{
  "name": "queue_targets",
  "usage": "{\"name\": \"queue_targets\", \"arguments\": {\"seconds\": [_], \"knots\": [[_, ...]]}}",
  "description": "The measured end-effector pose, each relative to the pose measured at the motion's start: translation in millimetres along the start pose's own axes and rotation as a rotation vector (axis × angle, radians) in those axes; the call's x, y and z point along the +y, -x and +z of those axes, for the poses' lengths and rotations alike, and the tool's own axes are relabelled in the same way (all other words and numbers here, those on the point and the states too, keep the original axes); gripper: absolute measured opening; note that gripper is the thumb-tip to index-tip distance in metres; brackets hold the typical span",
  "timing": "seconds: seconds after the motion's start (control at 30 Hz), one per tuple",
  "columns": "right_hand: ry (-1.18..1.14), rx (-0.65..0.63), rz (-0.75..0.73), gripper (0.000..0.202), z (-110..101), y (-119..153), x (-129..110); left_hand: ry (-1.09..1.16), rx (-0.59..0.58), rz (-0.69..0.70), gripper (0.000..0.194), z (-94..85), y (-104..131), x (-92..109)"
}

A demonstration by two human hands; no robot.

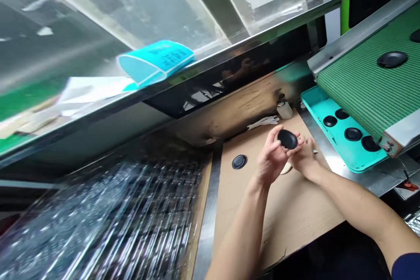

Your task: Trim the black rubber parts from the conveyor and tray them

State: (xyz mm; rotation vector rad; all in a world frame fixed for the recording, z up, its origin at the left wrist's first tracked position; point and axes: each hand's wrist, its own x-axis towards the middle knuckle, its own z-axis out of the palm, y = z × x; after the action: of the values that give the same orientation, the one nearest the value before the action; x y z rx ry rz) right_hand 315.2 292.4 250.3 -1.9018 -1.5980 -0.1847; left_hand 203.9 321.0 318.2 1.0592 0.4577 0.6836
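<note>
A black, shallow round cap (288, 139) is raised over the cardboard sheet, its smooth dished face toward me. My left hand (271, 157) grips it by the left edge between thumb and fingers. My right hand (306, 154) is at the cap's lower right edge with curled fingers, partly hidden behind it. Under the hands a pale round-edged object (286, 168) shows in part; its kind is unclear. Another black round cap (239, 162) lies on the cardboard (243, 197) to the left of my hands.
A green conveyor belt (370, 70) carries a black cap (392, 59). Below its end, a turquoise tray (341, 155) holds several caps. A small bottle (284, 110) and white glove (263, 122) lie behind. Clear plastic trays (157, 214) are stacked left; a blue label (157, 61) rests on the ledge.
</note>
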Motion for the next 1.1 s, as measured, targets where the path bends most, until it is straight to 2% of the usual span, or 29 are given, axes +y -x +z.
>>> {"name": "queue_targets", "arguments": {"seconds": [0.1, 0.17, 0.23, 0.3, 0.4, 0.5, 0.6, 0.67, 0.73, 0.9, 1.1], "knots": [[0.083, -0.141, 0.114, 0.027, 6, -3, 9, 0.295, 0.2, -0.096, 0.05, -50.0, 30, -13], [0.122, -0.184, 0.14, 0.034, 3, -6, 14, 0.403, 0.265, -0.122, 0.046, -75.2, 40, -25], [0.133, -0.212, 0.156, 0.038, -4, -9, 18, 0.469, 0.281, -0.124, 0.042, -90.9, 43, -34], [0.134, -0.246, 0.159, 0.038, -9, -12, 21, 0.516, 0.281, -0.11, 0.041, -98.8, 42, -37], [0.155, -0.346, 0.102, 0.039, -11, -16, 29, 0.57, 0.296, -0.094, 0.045, -102.8, 37, -36], [0.166, -0.44, -0.036, 0.035, -6, -18, 40, 0.629, 0.292, -0.115, 0.05, -103.5, 33, -35], [0.093, -0.332, -0.129, 0.034, 0, -21, 44, 0.669, 0.299, -0.143, 0.056, -102.8, 31, -36], [0.016, -0.21, -0.154, 0.034, 2, -23, 41, 0.682, 0.314, -0.18, 0.061, -101.5, 31, -36], [-0.048, -0.155, -0.179, 0.035, 1, -24, 33, 0.689, 0.312, -0.219, 0.066, -99.3, 31, -35], [-0.148, -0.239, -0.27, 0.035, -1, -17, 7, 0.594, 0.288, -0.268, 0.068, -90.4, 31, -37], [-0.236, -0.279, -0.307, 0.029, 1, -12, -4, 0.34, 0.312, -0.193, 0.068, -77.6, 31, -47]]}}
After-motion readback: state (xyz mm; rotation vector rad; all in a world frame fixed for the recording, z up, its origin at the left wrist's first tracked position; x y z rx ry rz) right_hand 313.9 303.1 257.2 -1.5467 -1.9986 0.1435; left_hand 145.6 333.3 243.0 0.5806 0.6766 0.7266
